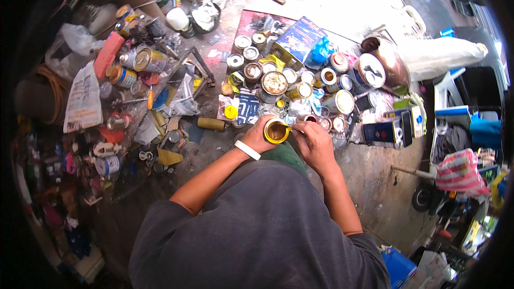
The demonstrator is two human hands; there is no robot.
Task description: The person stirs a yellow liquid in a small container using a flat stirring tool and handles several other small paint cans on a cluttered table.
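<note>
My left hand [257,135] is closed around the side of a small open can [276,139] with a yellow rim. Brown paint-like liquid [276,129] shows inside it. My right hand [315,143] pinches a thin yellowish stick [289,127] at the can's right edge; the fingers partly hide it, and its exact kind is unclear. Just beyond my hands stand many paint cans, among them a rusty-lidded can [274,83] and an open can with brown contents [328,76]. A yellow lid [231,112] lies to the left of them.
A blue rectangular tin [301,40] and a large white-topped can [370,70] rise behind the cans. On the left are a low surface crowded with cans, newspaper [84,99] and a cardboard tube [211,123]. A dark blue tin [381,132] and a striped bag [461,173] are at right.
</note>
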